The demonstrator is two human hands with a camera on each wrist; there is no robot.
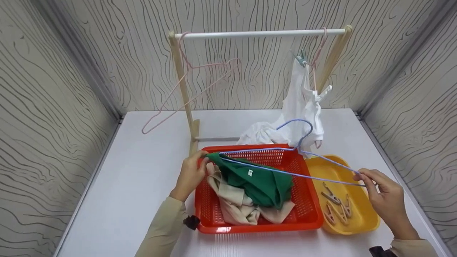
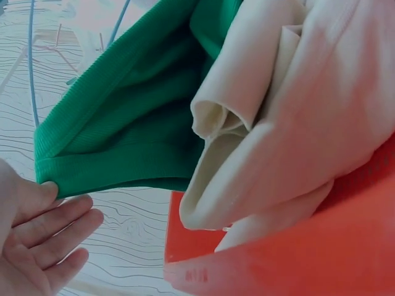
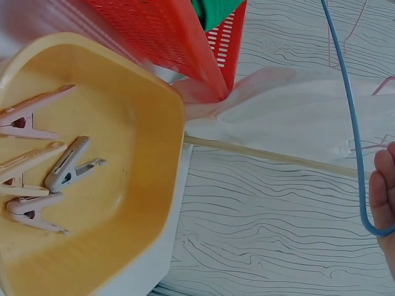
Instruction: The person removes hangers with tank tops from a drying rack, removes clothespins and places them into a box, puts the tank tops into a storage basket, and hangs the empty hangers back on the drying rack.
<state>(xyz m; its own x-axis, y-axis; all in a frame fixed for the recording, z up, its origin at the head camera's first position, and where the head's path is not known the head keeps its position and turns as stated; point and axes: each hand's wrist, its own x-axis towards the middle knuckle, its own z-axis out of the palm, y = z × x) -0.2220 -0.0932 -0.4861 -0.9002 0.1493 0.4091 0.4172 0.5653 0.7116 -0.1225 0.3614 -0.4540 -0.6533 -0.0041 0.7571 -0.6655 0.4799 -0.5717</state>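
Note:
A blue clothes hanger [image 1: 264, 167] is stretched over the red basket [image 1: 259, 227], hook upward. My right hand [image 1: 383, 194] pinches its right end between thumb and fingers; the right wrist view shows the bent end of the blue wire [image 3: 357, 129] at the fingers. The hanger's left end goes into a corner of a green garment [image 1: 264, 182] with a small white tag. Between thumb and forefinger, my left hand [image 1: 191, 175] pinches that corner; in the left wrist view the green ribbed edge [image 2: 111, 169] meets the thumb. Beige cloth [image 1: 232, 194] lies beneath the green garment in the basket.
A yellow basin [image 1: 360, 223] with several clothespins [image 1: 339, 207] stands right of the basket. Behind is a rack with a white bar [image 1: 260, 34]. A bare pink hanger [image 1: 185, 101] hangs at its left; white clothing [image 1: 296, 96], clipped with pegs, hangs at its right.

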